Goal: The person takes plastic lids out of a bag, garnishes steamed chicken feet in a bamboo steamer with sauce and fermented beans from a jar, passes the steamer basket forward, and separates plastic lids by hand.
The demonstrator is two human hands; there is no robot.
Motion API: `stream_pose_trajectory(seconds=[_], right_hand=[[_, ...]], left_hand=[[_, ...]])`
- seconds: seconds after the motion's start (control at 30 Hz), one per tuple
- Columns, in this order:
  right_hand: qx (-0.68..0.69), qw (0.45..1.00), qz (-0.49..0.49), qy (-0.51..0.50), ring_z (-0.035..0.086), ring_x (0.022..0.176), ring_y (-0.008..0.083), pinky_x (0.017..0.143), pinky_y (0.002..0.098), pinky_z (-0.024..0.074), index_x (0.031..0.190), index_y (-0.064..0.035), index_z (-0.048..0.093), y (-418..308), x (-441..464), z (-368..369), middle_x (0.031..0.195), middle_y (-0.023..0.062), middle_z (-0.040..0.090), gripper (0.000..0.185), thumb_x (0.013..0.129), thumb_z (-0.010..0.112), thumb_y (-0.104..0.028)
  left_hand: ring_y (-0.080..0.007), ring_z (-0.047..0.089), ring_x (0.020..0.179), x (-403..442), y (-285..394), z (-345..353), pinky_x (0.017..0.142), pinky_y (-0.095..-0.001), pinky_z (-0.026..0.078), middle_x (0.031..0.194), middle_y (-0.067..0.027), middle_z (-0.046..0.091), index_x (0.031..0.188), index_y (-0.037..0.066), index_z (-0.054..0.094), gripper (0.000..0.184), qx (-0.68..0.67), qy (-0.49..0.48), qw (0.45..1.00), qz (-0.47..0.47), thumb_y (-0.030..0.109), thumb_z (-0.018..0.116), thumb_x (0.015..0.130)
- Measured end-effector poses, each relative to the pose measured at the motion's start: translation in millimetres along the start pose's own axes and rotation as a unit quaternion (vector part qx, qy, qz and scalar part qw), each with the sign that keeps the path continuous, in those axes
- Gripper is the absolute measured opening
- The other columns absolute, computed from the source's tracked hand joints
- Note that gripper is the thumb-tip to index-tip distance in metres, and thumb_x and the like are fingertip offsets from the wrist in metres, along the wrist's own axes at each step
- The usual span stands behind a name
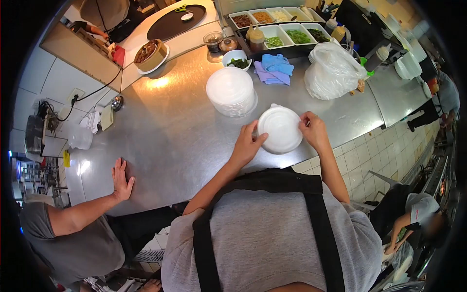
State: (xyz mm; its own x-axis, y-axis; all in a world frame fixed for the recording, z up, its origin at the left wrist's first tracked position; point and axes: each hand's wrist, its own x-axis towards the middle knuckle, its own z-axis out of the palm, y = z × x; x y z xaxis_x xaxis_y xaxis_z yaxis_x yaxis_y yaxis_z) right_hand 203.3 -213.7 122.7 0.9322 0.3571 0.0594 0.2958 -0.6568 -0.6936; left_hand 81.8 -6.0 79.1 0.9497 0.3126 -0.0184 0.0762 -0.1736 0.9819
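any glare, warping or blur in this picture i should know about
Head view: warm glare on the steel counter below the wooden bowl, a second bright patch near its left edge; strong fisheye bending, corners black; one person's face at lower right blurred out; the white lid looks bright, low in contrast.

white round lids (230, 86) stacked on a silver-grey counter (160, 126); folded cloths (274, 69) in blue and lavender; plain black apron (258, 184); heather-grey shirt (262, 233).
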Motion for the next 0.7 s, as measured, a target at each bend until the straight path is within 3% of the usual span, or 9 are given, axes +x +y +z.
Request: stream_pose_trajectory(seconds=[0.03,0.13,0.2,0.27,0.37,0.57,0.7], right_hand=[[0.002,1.0,0.008,-0.023,0.061,0.067,0.0252,0.065,0.0348,0.0486,0.084,-0.0013,0.06,-2,-4,-2,0.075,0.013,0.062,0.015,0.074,0.062,-0.012],[0.028,0.995,0.018,-0.095,0.06,0.064,0.0235,0.064,0.0339,0.0484,0.083,-0.0013,0.059,-6,-15,-8,0.07,0.0117,0.062,0.015,0.074,0.063,-0.013],[0.026,0.994,0.007,-0.103,0.059,0.063,0.0227,0.063,0.0334,0.0484,0.083,-0.0014,0.059,-8,-17,-5,0.07,0.0111,0.061,0.015,0.074,0.064,-0.014],[0.035,0.992,0.005,-0.119,0.059,0.063,0.0222,0.063,0.0331,0.0485,0.083,-0.0015,0.059,-12,-18,-2,0.069,0.0107,0.061,0.016,0.075,0.064,-0.014],[0.063,0.987,0.004,-0.148,0.06,0.064,0.0218,0.063,0.0329,0.0488,0.083,-0.0016,0.06,-23,-16,5,0.07,0.0106,0.062,0.015,0.075,0.064,-0.014],[0.06,0.987,-0.05,-0.138,0.061,0.065,0.0226,0.064,0.0338,0.0493,0.082,-0.0015,0.059,-38,-13,20,0.071,0.0112,0.063,0.014,0.075,0.064,-0.012],[0.06,0.987,-0.084,-0.123,0.061,0.067,0.0247,0.065,0.0348,0.0492,0.082,-0.0013,0.059,-44,-12,21,0.073,0.0115,0.063,0.014,0.075,0.064,-0.012]], left_hand=[[-0.0095,0.053,0.069,-1,-8,-5,0.054,-0.0248,0.048,0.095,-0.0051,0.056,0.116,0.003,0.054,0.034,0.008,-0.002,1.0,0.023,0.022,0.06,0.088],[-0.0099,0.054,0.068,5,-27,-39,0.055,-0.0223,0.045,0.095,-0.0044,0.056,0.114,0.006,0.055,0.032,-0.011,0.021,0.996,-0.09,0.026,0.059,0.09],[-0.0099,0.052,0.066,13,-35,-58,0.055,-0.0219,0.043,0.093,-0.0029,0.056,0.115,0.007,0.054,0.033,-0.121,0.141,0.98,-0.067,0.029,0.058,0.09],[-0.0095,0.052,0.067,33,-25,-73,0.056,-0.0221,0.042,0.097,-0.0033,0.055,0.121,0.009,0.049,0.039,-0.103,0.268,0.955,-0.073,0.03,0.059,0.089],[-0.0142,0.052,0.091,65,-11,-93,0.073,-0.0282,0.045,0.103,-0.0069,0.054,0.128,0.008,0.045,0.052,-0.104,0.279,0.953,-0.061,0.034,0.062,0.086],[-0.0203,0.049,0.112,80,20,-89,0.086,-0.0398,0.041,0.132,-0.0076,0.046,0.133,0.015,0.042,0.057,-0.158,0.138,0.967,-0.142,0.038,0.063,0.084],[-0.0167,0.047,0.112,75,14,-88,0.088,-0.0342,0.041,0.126,-0.001,0.049,0.135,0.013,0.041,0.056,-0.176,0.078,0.973,-0.13,0.04,0.057,0.088]])
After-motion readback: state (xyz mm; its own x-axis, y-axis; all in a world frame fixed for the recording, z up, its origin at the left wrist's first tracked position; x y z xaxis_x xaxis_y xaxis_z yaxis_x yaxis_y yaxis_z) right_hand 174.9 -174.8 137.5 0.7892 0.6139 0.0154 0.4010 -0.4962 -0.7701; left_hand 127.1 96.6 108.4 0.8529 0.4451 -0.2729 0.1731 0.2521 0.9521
